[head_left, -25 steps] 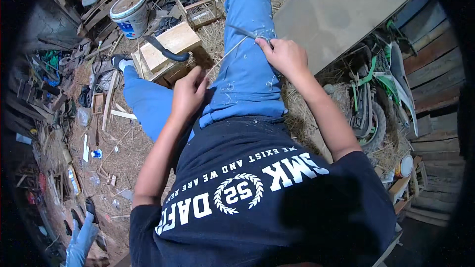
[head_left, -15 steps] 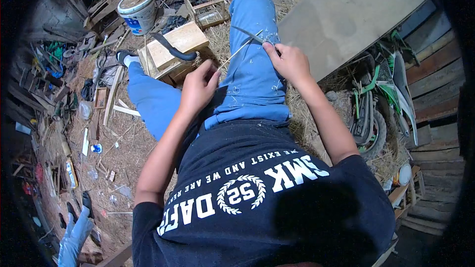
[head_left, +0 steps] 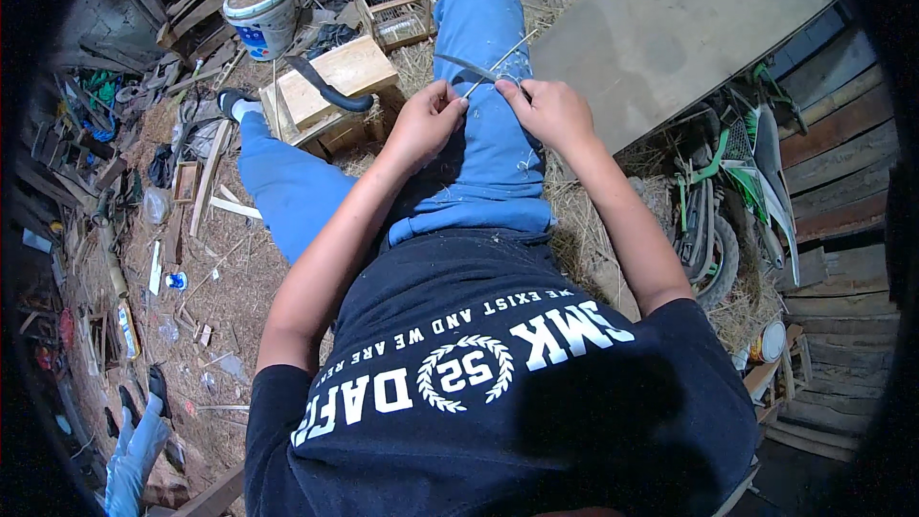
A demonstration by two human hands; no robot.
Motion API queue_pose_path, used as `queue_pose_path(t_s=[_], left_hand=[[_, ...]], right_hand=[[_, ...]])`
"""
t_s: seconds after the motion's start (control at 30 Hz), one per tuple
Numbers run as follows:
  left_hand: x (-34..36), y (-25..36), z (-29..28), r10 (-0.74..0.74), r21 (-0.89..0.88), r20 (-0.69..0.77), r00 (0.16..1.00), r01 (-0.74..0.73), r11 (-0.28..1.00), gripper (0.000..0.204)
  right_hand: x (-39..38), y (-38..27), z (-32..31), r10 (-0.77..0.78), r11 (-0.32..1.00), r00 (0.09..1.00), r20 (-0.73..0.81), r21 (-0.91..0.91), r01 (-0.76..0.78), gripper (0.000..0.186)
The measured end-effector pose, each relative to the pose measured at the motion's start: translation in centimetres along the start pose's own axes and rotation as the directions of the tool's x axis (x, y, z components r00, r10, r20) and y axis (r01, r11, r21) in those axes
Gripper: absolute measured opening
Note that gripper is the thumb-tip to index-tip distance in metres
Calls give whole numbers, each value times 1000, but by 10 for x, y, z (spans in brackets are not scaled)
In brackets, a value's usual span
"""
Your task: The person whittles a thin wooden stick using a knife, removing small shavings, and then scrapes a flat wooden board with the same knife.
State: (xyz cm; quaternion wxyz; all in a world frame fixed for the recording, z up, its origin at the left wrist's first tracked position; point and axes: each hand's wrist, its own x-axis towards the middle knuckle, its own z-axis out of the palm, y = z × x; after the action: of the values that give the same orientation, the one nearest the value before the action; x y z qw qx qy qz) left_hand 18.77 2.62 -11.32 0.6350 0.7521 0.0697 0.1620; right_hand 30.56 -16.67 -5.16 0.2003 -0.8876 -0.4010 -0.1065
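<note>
Above my right thigh, my left hand (head_left: 429,124) pinches a thin pale stick (head_left: 515,47), which slants up and away to the right. My right hand (head_left: 549,115) is closed on the handle of a knife (head_left: 467,64). Its narrow blade points left and lies across the stick, close to my left fingertips. Fine curled shavings cling to my blue trousers (head_left: 479,168) around the blade. The knife's handle is mostly hidden inside my right hand.
A curved dark-handled tool (head_left: 330,86) rests on a wooden block (head_left: 335,96) left of my knee. Beyond stand a white bucket (head_left: 263,24) and a wooden cage (head_left: 394,8). At right are a large board (head_left: 670,38) and a green motorbike (head_left: 713,201). Another person's legs (head_left: 139,455) show lower left.
My left hand has moved up and right along with the stick, closer to the blade. More of the stick now extends past the knife. My right hand has shifted slightly left.
</note>
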Motion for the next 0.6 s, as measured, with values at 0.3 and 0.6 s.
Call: queue_pose_path(t_s=[0.3, 0.6], left_hand=[[-4, -3, -6, 52, 5, 34, 998, -52, 999, 20], [-93, 0, -66, -69, 59, 61, 996, 66, 996, 18]], right_hand=[[-2, -7, -3, 12, 995, 1000, 7, -97, -12, 67], [-7, -2, -1, 135, 989, 991, -4, -59, -135, 67]])
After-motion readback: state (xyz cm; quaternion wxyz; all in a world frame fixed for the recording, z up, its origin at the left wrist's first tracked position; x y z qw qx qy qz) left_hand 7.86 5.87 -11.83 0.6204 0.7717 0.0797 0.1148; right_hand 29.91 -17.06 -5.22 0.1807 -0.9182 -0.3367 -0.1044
